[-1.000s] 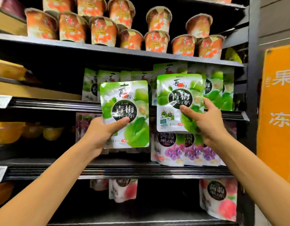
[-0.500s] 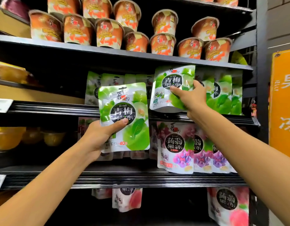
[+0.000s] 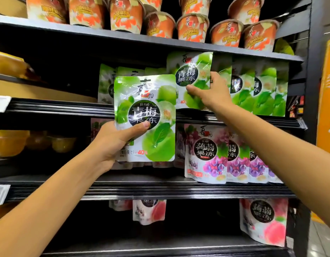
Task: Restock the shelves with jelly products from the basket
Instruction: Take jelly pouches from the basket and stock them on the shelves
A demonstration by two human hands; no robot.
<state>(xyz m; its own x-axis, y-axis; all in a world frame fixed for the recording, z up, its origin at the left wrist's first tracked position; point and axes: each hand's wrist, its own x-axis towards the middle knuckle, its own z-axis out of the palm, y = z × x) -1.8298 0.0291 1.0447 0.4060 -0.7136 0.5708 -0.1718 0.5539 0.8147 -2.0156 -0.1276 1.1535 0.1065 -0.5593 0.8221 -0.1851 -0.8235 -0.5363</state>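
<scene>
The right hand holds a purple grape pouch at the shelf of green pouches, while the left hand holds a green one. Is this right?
No. The head view shows the right hand holding a green pouch, not a purple one. The rest is right.

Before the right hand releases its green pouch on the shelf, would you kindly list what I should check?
1. Right hand grips the upper green pouch: ok.
2. Flavour matches the green row beside it: ok.
3. Its bottom seated on the shelf: cannot tell.
4. Left hand grips the second green pouch: ok.
5. Second pouch shelved: not ok, held in front.
</scene>
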